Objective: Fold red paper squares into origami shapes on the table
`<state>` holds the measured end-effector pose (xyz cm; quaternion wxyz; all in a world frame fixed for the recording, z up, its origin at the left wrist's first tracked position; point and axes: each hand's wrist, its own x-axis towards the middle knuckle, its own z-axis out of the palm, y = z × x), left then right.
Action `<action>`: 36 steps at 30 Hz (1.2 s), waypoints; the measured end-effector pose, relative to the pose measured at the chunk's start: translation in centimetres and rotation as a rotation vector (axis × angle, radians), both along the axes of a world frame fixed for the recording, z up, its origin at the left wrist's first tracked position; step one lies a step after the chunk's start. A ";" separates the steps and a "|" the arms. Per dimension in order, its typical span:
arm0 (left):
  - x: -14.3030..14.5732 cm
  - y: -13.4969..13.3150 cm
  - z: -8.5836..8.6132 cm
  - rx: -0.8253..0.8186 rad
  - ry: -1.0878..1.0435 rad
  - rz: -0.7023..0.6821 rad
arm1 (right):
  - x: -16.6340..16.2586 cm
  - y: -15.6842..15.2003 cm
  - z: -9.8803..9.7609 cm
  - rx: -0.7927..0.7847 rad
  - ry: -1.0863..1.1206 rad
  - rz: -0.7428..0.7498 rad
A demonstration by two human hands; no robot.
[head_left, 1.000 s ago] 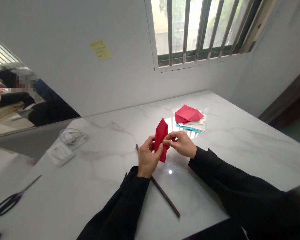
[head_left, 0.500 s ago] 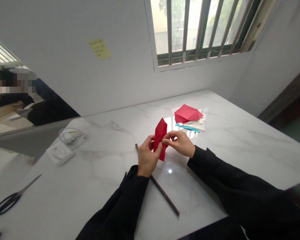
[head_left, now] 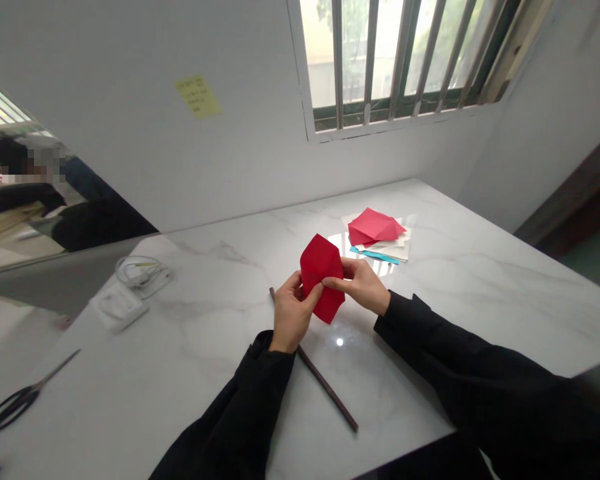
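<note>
A creased sheet of red paper [head_left: 321, 257] is held upright above the table, its broad face turned towards me. My left hand [head_left: 293, 307] grips its left side, thumb on the front and fingers behind. On the right side my right hand [head_left: 363, 283] pinches it, the thumb lying across the front near the left thumb; its fingers are partly behind the paper. Under my left hand and wrist a thin dark brown stick [head_left: 327, 389] lies slantwise on the marble-patterned table [head_left: 220, 393].
Behind my right hand lies a stack of red sheets [head_left: 375, 225] over white paper, with a blue strip [head_left: 377, 255] in front. Black-handled scissors [head_left: 17, 405], a white box [head_left: 117, 307] and a coiled cable [head_left: 140, 270] are at left. A person [head_left: 25, 187] sits beyond the partition.
The red paper has turned from nearly edge-on to face me and looks wider. My right hand's fingers have gone behind it, with the thumb in front.
</note>
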<state>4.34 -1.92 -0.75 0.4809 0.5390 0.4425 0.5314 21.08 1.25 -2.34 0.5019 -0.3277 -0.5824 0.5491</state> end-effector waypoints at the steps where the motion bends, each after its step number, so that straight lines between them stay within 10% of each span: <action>1: 0.0 0.0 -0.1 -0.010 -0.008 -0.004 | 0.0 0.0 0.0 -0.002 -0.003 -0.003; 36: -0.4 0.3 -0.5 -0.101 -0.084 -0.014 | -0.1 0.1 -0.3 -0.065 0.017 -0.010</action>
